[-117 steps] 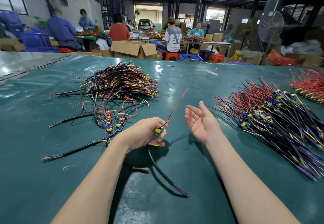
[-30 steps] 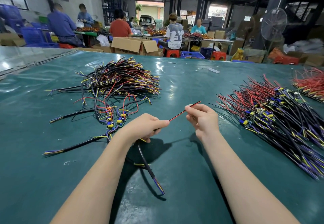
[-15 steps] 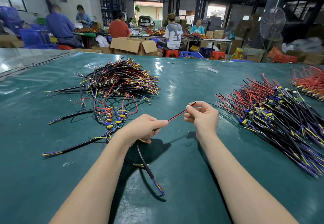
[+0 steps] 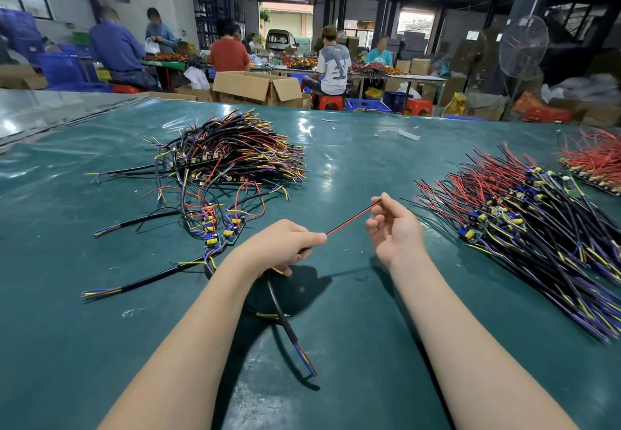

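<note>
My left hand grips a small wired circuit module above the green table; the module itself is hidden inside the fist. A thin red-and-black wire pair runs taut from that fist up to my right hand, whose thumb and fingers pinch its far end. A thick black cable hangs from my left hand and ends in bare coloured strands near the table's front.
A tangled heap of wired modules lies at the left, a neater pile at the right, and a red-wired batch at the far right. Beyond the table stand a cardboard box, seated workers and a fan.
Seconds ago my right hand was empty and flat; it has since taken the red-and-black wire's end. Over the last second the pinch has slid slightly up and right along the taut wire.
</note>
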Demonstrator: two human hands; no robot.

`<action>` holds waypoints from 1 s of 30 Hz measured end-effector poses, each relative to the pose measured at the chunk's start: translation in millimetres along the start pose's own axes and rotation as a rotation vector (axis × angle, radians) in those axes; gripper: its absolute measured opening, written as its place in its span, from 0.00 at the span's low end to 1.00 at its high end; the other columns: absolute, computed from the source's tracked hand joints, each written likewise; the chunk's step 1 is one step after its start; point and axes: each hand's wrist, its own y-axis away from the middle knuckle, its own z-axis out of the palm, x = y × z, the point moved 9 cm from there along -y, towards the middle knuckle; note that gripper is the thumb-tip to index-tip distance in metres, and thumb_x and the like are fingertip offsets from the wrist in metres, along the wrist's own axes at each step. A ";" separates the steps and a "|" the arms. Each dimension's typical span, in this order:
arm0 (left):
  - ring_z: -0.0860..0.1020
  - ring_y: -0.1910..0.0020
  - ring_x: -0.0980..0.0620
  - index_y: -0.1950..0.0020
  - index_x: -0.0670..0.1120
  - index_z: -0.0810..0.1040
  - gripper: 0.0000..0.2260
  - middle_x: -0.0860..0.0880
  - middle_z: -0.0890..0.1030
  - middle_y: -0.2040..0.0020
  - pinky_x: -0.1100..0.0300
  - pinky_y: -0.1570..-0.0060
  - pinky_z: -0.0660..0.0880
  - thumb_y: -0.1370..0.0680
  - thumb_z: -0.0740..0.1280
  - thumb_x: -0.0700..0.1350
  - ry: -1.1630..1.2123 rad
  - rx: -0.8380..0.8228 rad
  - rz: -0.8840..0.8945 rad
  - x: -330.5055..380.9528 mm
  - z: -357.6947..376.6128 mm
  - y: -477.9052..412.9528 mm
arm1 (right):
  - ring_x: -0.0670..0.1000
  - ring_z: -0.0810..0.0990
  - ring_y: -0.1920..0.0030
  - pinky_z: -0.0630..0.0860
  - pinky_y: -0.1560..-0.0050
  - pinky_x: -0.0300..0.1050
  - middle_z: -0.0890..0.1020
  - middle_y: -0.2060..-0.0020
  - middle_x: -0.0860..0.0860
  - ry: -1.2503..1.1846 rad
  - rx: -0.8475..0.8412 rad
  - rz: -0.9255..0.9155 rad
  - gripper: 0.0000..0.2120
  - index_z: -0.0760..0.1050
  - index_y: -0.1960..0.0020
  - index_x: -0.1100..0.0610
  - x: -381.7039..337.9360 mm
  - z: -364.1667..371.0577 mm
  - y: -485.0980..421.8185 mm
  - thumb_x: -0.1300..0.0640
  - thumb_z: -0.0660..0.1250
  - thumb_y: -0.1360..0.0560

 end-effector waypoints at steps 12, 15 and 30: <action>0.64 0.82 0.56 0.59 0.44 0.74 0.15 0.53 0.68 0.78 0.66 0.72 0.73 0.21 0.49 0.39 0.297 -0.152 0.007 2.8 14.2 -3.4 | 0.41 0.70 0.82 0.70 0.79 0.31 0.75 0.81 0.47 0.149 0.019 0.038 0.08 0.76 0.63 0.61 3.6 -0.6 -0.9 0.62 0.65 0.25; 0.65 0.81 0.56 0.57 0.44 0.74 0.15 0.52 0.69 0.77 0.65 0.71 0.73 0.21 0.49 0.40 0.297 -0.132 0.028 4.6 13.4 -1.2 | 0.41 0.70 0.82 0.70 0.79 0.31 0.75 0.81 0.48 0.315 -0.073 0.083 0.07 0.76 0.63 0.61 14.2 8.8 4.5 0.64 0.66 0.26; 0.81 0.70 0.56 0.57 0.42 0.70 0.08 0.50 0.83 0.68 0.67 0.72 0.75 0.19 0.56 0.38 0.532 -0.066 0.111 9.8 7.7 1.4 | 0.41 0.74 0.78 0.71 0.77 0.32 0.76 0.80 0.45 0.736 -0.274 0.070 0.08 0.75 0.66 0.58 35.9 27.6 17.9 0.66 0.70 0.30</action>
